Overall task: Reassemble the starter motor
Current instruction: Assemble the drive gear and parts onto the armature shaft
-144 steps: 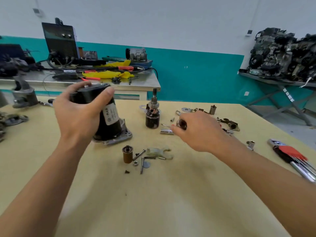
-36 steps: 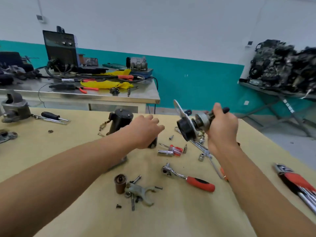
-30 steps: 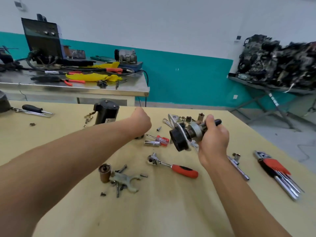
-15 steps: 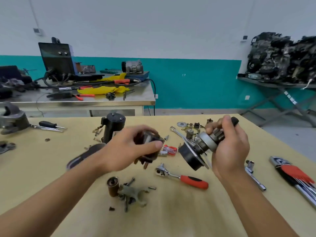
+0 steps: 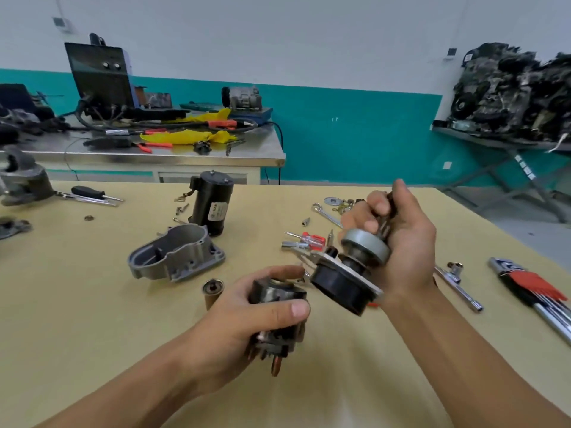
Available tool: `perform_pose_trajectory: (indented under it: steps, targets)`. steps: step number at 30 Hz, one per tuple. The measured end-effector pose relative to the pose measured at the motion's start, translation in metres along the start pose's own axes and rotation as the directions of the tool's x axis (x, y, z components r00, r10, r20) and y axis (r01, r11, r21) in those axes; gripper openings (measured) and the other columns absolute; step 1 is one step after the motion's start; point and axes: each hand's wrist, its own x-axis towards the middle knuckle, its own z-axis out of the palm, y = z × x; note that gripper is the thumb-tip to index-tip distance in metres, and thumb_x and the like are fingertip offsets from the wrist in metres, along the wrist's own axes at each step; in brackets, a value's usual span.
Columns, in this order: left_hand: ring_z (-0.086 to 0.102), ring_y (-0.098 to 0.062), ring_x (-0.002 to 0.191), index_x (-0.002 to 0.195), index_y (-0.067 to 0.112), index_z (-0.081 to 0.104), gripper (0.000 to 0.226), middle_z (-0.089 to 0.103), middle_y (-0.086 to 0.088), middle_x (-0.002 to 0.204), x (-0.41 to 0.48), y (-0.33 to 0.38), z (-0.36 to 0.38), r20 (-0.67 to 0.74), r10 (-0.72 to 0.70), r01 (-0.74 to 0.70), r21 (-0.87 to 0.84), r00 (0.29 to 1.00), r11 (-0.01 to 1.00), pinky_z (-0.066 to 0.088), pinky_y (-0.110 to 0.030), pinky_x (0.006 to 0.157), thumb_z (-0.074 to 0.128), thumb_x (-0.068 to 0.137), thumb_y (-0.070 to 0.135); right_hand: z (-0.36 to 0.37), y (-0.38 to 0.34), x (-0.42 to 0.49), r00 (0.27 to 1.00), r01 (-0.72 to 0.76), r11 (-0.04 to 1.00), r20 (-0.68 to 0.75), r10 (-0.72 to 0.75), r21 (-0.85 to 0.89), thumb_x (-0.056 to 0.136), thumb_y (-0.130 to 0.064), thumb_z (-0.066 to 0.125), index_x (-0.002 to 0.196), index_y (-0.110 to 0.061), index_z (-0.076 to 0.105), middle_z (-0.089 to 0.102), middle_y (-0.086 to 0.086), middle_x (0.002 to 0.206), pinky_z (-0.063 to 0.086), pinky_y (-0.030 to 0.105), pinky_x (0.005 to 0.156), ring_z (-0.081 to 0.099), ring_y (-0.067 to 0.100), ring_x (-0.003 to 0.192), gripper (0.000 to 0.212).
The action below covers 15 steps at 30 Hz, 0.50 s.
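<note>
My left hand grips a dark solenoid with copper terminals pointing down toward me. My right hand grips the shaft of the drive assembly, tilted so its black round end and metal plate face the solenoid. The two parts are almost touching above the table. The grey aluminium nose housing lies open on the table to the left. Behind it the black motor body stands upright. A small brown plunger stands just left of my left hand.
On the yellow table: a red-handled small screwdriver, a ratchet extension bar, a red hex key set at right, washers and a wrench behind my right hand, a black screwdriver and grey castings at left.
My left hand has brought the solenoid closer to me and lower. My right hand has tilted the drive assembly down toward it. The nose housing now shows uncovered on the table.
</note>
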Motion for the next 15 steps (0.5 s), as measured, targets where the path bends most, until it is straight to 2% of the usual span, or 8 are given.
perform_pose_trajectory:
  steps: [2, 4, 6, 8, 11, 15]
  targets:
    - [0.059, -0.031, 0.060, 0.120, 0.006, 0.064, 0.071, 0.064, -0.023, 0.086, -0.003, -0.001, 0.001, 0.096, -0.106, 0.112, -0.063, 0.990, 0.992, 0.048, -0.030, 0.051, 0.083, 0.052, 0.006, 0.003, 0.002, -0.004, 0.992, -0.083, 0.993, 0.099, 0.075, 0.079, 0.095, -0.050, 0.041, 0.057, -0.020, 0.043, 0.037, -0.004, 0.044, 0.028, 0.025, 0.046, 0.029, 0.013, 0.045, 0.049]
    - [0.061, -0.030, 0.063, 0.126, -0.001, 0.054, 0.072, 0.067, -0.023, 0.089, -0.006, -0.003, 0.003, 0.238, -0.169, 0.184, -0.042, 0.956, 0.982, 0.049, -0.029, 0.053, 0.077, 0.058, 0.003, 0.007, 0.005, -0.009, 0.965, -0.164, 0.980, 0.227, 0.134, 0.117, 0.095, -0.052, 0.040, 0.055, -0.020, 0.044, 0.037, -0.005, 0.041, 0.024, 0.029, 0.051, 0.023, 0.014, 0.048, 0.051]
    - [0.063, -0.028, 0.063, 0.123, -0.001, 0.055, 0.069, 0.062, -0.022, 0.081, -0.007, -0.005, 0.008, 0.359, -0.183, 0.214, -0.051, 0.915, 0.975, 0.051, -0.028, 0.054, 0.079, 0.059, 0.003, 0.011, 0.009, -0.012, 0.905, -0.279, 0.944, 0.376, 0.197, 0.176, 0.098, -0.051, 0.038, 0.058, -0.020, 0.043, 0.035, -0.003, 0.042, 0.020, 0.032, 0.058, 0.020, 0.015, 0.052, 0.051]
    - [0.065, -0.027, 0.065, 0.131, 0.003, 0.054, 0.078, 0.054, -0.022, 0.092, -0.007, -0.008, 0.008, 0.435, -0.150, 0.214, -0.104, 0.888, 0.971, 0.052, -0.028, 0.056, 0.086, 0.061, 0.009, 0.014, 0.009, -0.014, 0.866, -0.338, 0.921, 0.446, 0.225, 0.191, 0.100, -0.048, 0.036, 0.062, -0.020, 0.038, 0.034, 0.000, 0.045, 0.017, 0.033, 0.062, 0.021, 0.016, 0.055, 0.048]
    - [0.064, -0.027, 0.067, 0.144, 0.014, 0.048, 0.090, 0.044, -0.028, 0.106, -0.006, -0.010, 0.003, 0.412, -0.100, 0.165, -0.127, 0.906, 0.978, 0.051, -0.030, 0.059, 0.090, 0.064, 0.020, 0.008, 0.007, -0.012, 0.830, -0.372, 0.918, 0.492, 0.261, 0.140, 0.100, -0.047, 0.037, 0.061, -0.020, 0.035, 0.032, 0.001, 0.044, 0.019, 0.032, 0.063, 0.023, 0.017, 0.057, 0.047]
    - [0.064, -0.028, 0.064, 0.122, 0.014, 0.065, 0.075, 0.064, -0.019, 0.091, -0.004, -0.009, 0.001, 0.242, -0.048, 0.065, -0.061, 0.969, 0.996, 0.050, -0.029, 0.056, 0.094, 0.059, 0.044, -0.004, 0.004, -0.001, 0.891, -0.223, 0.963, 0.369, 0.264, -0.153, 0.097, -0.048, 0.038, 0.055, -0.019, 0.044, 0.038, -0.002, 0.041, 0.030, 0.032, 0.064, 0.022, 0.020, 0.059, 0.051]
